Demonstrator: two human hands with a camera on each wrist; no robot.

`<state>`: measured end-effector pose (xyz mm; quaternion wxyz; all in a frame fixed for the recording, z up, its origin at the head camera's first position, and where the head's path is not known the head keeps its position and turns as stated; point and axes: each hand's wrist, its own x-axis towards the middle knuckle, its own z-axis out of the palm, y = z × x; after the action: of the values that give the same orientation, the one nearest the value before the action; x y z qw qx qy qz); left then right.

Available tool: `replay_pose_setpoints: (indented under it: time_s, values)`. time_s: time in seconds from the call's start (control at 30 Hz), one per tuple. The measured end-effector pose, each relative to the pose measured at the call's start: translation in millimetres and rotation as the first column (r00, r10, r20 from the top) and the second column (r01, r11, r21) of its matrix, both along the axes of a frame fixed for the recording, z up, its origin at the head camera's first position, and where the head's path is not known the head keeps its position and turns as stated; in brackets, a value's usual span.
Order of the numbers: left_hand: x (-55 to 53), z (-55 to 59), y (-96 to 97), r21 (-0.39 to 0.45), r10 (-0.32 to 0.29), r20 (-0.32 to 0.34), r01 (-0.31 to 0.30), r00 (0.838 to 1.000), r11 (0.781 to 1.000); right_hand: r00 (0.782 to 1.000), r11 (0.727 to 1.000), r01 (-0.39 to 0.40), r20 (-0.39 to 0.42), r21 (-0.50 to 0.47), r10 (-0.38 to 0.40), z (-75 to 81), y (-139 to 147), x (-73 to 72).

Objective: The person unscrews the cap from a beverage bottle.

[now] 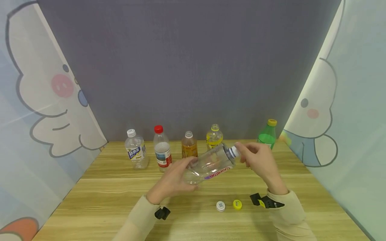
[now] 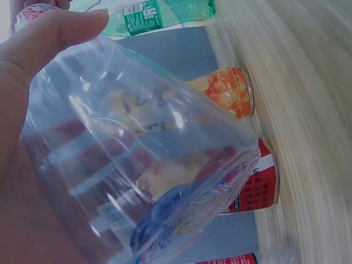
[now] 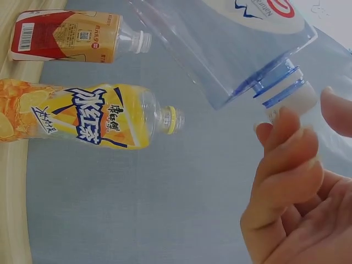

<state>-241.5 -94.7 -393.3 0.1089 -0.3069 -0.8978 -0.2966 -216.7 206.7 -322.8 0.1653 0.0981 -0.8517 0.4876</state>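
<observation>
Currently the left hand (image 1: 175, 177) is wrapped round the lower body of a large clear plastic bottle (image 1: 211, 164), which is held tilted above the wood-grain surface (image 1: 105, 201), its neck towards the right. That slant seems chosen to bring the neck within easy reach and to steady the body against twisting. The right hand (image 1: 260, 161) pinches the ribbed white plastic cap (image 1: 234, 151) at the neck between thumb and fingers; whether its thread is loose I cannot tell. A loose round white cap (image 1: 220, 206) and a bright yellow cap (image 1: 237, 204) lie nearer the person, probably kept there to stay clear of the amber-labelled bottle (image 1: 189, 149) and yellow-labelled clear bottle (image 1: 214, 138), both uncapped and upright behind.
</observation>
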Motion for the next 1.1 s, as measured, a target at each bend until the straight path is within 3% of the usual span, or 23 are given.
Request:
replay_pose_setpoints:
  time_s: [0.63, 0.9, 1.1]
  values:
    - [-0.3, -2.5, 5.0, 0.008, -0.008, 0.019, 0.008, 1.0, 1.0, 0.982, 0.98, -0.183, -0.032, 0.071, 0.186, -1.8, 12.5, -1.0]
    - [-2.6, -7.2, 5.7, 0.023, -0.014, 0.053, 0.012, 0.998, 1.0, 0.976, 0.977, -0.199, -0.072, 0.07, 0.204, 0.3, 15.7, -1.8]
    - [-3.3, -8.7, 2.9, 0.04, 0.023, 0.099, -0.027, 0.995, 0.999, 0.978, 0.98, -0.174, -0.098, 0.095, 0.184, -1.2, 17.8, -1.4]
